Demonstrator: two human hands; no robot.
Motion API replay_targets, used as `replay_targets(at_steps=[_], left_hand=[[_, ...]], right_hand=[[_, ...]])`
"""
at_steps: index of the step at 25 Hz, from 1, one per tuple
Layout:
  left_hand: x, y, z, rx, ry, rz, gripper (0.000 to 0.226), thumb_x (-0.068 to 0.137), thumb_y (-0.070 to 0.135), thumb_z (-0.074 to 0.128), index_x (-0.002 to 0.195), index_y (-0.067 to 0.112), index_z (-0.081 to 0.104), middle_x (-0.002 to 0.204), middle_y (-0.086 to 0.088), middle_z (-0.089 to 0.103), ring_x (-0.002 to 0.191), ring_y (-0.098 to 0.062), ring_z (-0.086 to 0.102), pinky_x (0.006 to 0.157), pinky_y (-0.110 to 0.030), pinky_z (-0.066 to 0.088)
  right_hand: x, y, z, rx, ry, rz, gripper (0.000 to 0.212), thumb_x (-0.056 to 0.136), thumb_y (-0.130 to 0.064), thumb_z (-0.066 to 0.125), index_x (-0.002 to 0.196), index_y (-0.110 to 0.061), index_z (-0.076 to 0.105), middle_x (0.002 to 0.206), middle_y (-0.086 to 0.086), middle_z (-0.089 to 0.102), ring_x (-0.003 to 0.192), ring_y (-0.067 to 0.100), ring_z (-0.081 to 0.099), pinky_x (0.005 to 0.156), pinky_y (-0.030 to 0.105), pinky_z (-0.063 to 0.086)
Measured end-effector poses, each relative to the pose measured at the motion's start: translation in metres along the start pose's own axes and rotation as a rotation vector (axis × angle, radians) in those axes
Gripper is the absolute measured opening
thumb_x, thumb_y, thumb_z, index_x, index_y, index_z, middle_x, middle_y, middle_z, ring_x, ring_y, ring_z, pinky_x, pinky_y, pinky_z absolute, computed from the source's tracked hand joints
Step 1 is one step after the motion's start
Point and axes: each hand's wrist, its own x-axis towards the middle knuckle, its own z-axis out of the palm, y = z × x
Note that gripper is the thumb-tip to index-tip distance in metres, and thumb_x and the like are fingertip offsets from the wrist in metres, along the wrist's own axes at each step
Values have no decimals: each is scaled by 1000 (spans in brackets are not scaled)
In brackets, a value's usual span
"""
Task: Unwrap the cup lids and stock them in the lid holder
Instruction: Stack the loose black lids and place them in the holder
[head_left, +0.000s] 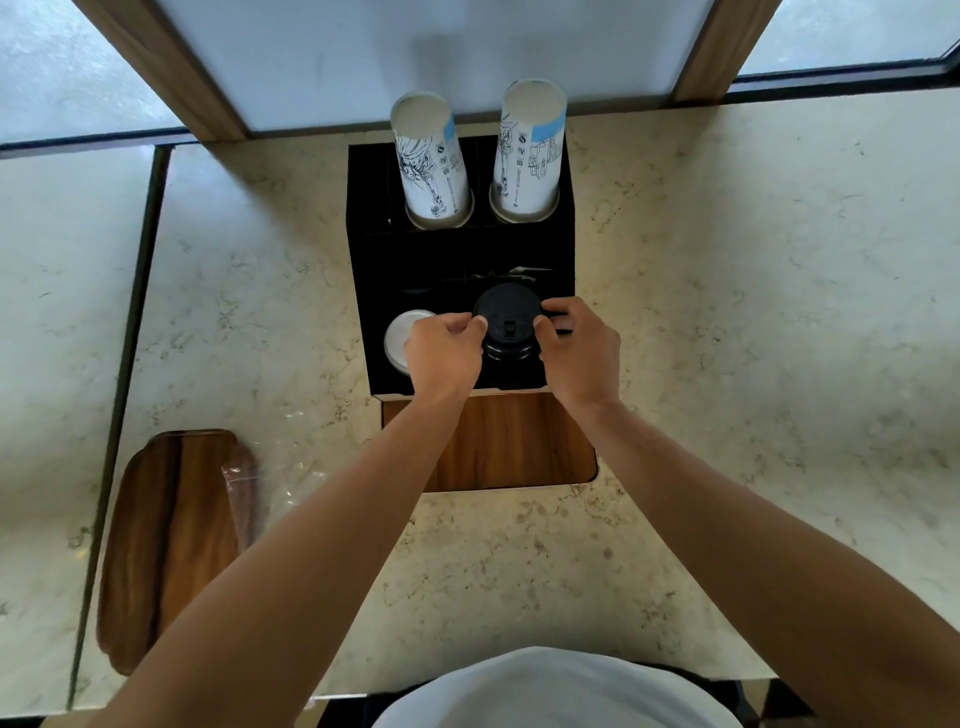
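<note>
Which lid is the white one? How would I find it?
Find the black holder on the marble counter. At its front left sits the white lid, beside the left hand. The lids both hands hold are black.

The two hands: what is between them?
In the head view, the black lids sit between the left hand and right hand, gripped from both sides.

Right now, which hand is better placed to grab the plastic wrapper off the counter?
Left, probably. The left hand is on the wrapper side; the right hand would have to cross over the black lids.
</note>
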Motion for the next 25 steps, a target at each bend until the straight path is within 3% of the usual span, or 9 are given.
replay_targets(at_steps=[3, 7, 9, 16, 21, 25], left_hand=[[0, -1, 1, 40, 1, 27, 25, 96, 25, 68, 115, 9, 74, 99, -2, 78, 91, -14, 74, 89, -38, 61], [-1, -3, -1, 84, 32, 50, 10, 95, 20, 70, 100, 13, 75, 77, 6, 72, 69, -8, 73, 75, -36, 64], [-3, -4, 0, 86, 28, 48, 8, 95, 18, 70, 101, 14, 74, 73, 9, 70, 62, -5, 71, 70, -33, 64], [-2, 0, 1, 86, 36, 46, 6, 95, 20, 71, 90, 22, 68, 71, 8, 70, 59, -1, 69, 63, -27, 63], [-3, -2, -2, 72, 7, 52, 5, 96, 21, 69, 92, 22, 68, 74, 7, 71, 63, -5, 71, 66, -27, 63], [-5, -4, -2, 53, 6, 46, 7, 98, 22, 66, 99, 18, 71, 76, 8, 71, 64, -2, 71, 66, -27, 63]], right_hand=[[2, 3, 2, -24, 6, -25, 26, 100, -21, 64, 124, -12, 69, 108, 5, 78, 88, 16, 74, 82, 31, 63], [3, 5, 5, -106, 9, -59, 27, 99, -23, 66, 123, -14, 72, 107, 3, 79, 87, 2, 66, 71, -3, 39], [3, 5, 5, -125, 11, -65, 27, 99, -24, 66, 123, -14, 73, 107, 3, 79, 90, 5, 69, 71, -4, 35], [4, 4, 5, -177, 9, -86, 29, 100, -26, 64, 126, -14, 71, 108, 4, 79, 96, 16, 75, 81, 18, 51], [4, 5, 5, -154, -10, -87, 28, 102, -24, 61, 126, -14, 70, 107, 4, 79, 91, 17, 75, 76, 18, 51], [1, 4, 4, -139, -34, -40, 32, 102, -25, 57, 132, -15, 65, 106, 1, 78, 82, 8, 69, 65, 6, 42]])
